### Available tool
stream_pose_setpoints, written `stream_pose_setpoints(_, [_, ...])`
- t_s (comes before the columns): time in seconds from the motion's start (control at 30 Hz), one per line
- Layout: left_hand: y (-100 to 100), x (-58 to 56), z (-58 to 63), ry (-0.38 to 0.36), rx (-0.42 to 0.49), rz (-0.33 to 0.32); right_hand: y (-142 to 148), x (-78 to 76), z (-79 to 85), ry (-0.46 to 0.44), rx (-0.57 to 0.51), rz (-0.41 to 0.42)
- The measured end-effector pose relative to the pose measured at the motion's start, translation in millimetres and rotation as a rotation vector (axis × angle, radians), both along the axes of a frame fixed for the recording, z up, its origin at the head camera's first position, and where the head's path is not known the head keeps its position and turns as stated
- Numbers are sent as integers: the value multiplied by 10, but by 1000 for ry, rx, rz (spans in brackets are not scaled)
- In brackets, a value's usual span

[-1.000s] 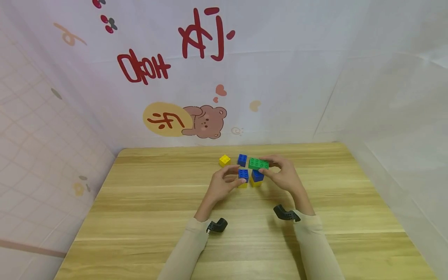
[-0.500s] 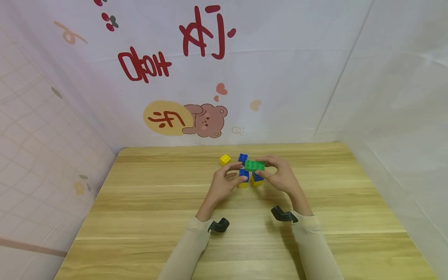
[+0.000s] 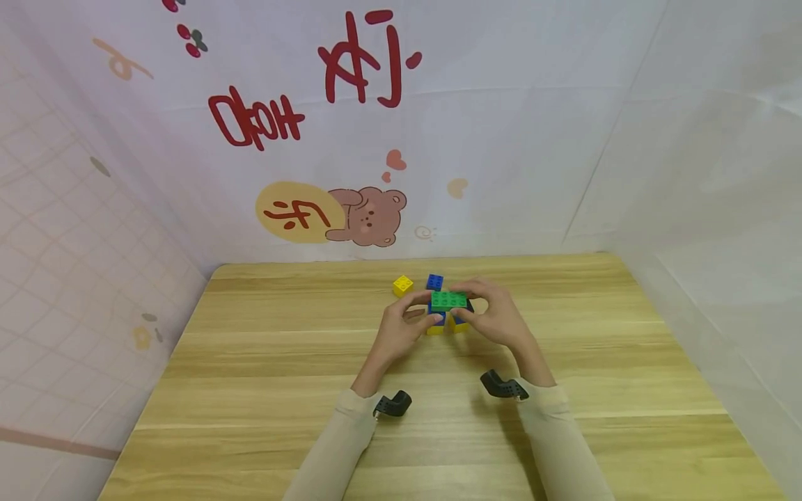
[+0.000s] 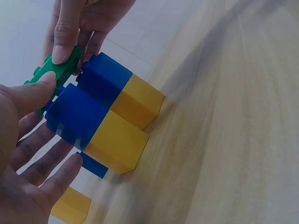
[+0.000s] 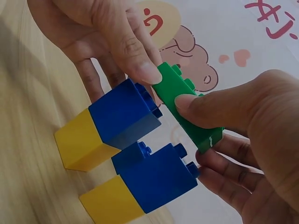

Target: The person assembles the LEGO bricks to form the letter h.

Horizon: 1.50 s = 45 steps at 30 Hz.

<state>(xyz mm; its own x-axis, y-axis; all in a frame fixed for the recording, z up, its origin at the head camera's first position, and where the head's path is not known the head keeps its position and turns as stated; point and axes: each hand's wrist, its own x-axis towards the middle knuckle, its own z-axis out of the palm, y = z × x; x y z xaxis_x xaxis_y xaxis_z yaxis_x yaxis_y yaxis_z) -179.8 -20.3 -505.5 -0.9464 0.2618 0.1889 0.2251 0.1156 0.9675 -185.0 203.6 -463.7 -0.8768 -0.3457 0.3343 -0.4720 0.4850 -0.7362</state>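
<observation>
In the head view my right hand point(image 3: 499, 316) pinches a green toy building block point(image 3: 448, 300) between thumb and fingers. The block is held over two short stacks, each a blue block on a yellow one. My left hand point(image 3: 396, 330) is at the opposite end; its thumb presses the green block's near side, with fingers behind. The right wrist view shows the left stack's blue block point(image 5: 124, 109) and yellow block point(image 5: 86, 140), and the right stack's blue block point(image 5: 161, 179) and yellow block point(image 5: 112, 200). A gap separates the green block from the studs below.
Behind the stacks, a loose yellow block point(image 3: 403, 285) and a loose blue block point(image 3: 435, 282) lie on the wooden table point(image 3: 263, 362). A printed white sheet point(image 3: 501, 139) rises along the table's back edge. Black wrist mounts point(image 3: 392, 403) stick out from both sleeves.
My right hand has carried the green block leftward, from above the right stack to a place spanning both stacks. The left hand stays near the left stack, its thumb now on the block.
</observation>
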Motion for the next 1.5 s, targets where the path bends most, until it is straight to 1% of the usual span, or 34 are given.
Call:
stream_pose_setpoints(0.1, [12, 25, 55, -10, -2, 1, -12, -3, -7, 15, 17, 7])
stream_pose_setpoints(0.27, [19, 118, 218, -10, 21, -7, -21, 1, -8, 11, 51, 0])
stream_pose_setpoints(0.33, [24, 141, 238, 0, 26, -2, -22, 6, -4, 13, 59, -2])
stream_pose_setpoints(0.43, [38, 147, 219, 5, 20, 20, -24, 15, 4, 23, 61, 0])
stream_pose_setpoints(0.53, [38, 146, 206, -7, 10, 33, -25, 20, 4, 27, 61, 8])
stream_pose_setpoints(0.73, [20, 165, 220, -30, 8, 29, -1, 16, -21, -4, 67, 9])
stream_pose_setpoints(0.87, [22, 162, 225, -47, 10, 32, 92, 0, -52, -59, 58, 18])
stream_pose_setpoints(1.0, [21, 162, 218, -56, 8, 39, 222, -21, -103, -138, 37, 29])
stream_pose_setpoints(1.2, [52, 128, 206, -72, 6, 52, 365, -87, -161, -240, 10, 25])
stream_pose_setpoints(1.37, [81, 97, 198, -72, 8, 70, 375, -138, -165, -280, 21, 15])
stream_pose_setpoints(1.5, [120, 73, 202, -78, 10, 85, 382, -174, -159, -289, 38, 8])
